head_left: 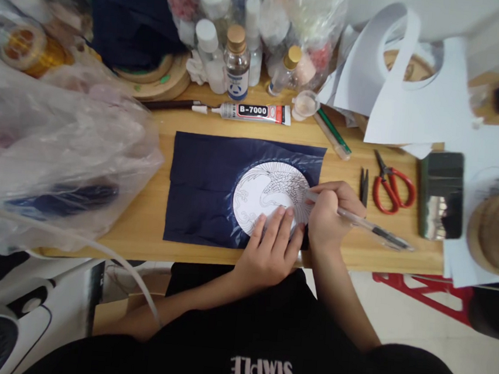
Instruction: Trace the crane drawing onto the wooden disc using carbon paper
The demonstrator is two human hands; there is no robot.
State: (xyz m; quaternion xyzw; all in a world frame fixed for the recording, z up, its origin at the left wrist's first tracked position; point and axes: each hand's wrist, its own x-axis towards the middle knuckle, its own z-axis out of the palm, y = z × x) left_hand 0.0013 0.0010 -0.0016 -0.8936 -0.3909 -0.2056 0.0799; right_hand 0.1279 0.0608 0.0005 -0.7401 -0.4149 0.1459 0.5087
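A dark blue sheet [205,188] lies flat on the wooden table [153,225]. On it rests a round white paper [266,191] printed with a line drawing. My left hand [270,248] lies flat on the lower edge of the round paper, fingers stretched out. My right hand [328,215] is closed round a clear pen [369,225], whose tip touches the right side of the drawing.
Red scissors [393,186] and small black tweezers [363,186] lie right of the sheet, beside a phone [442,194]. A B-7000 glue tube [250,112], bottles [237,62], white paper cut-outs [401,78] and plastic bags [54,150] crowd the back and left.
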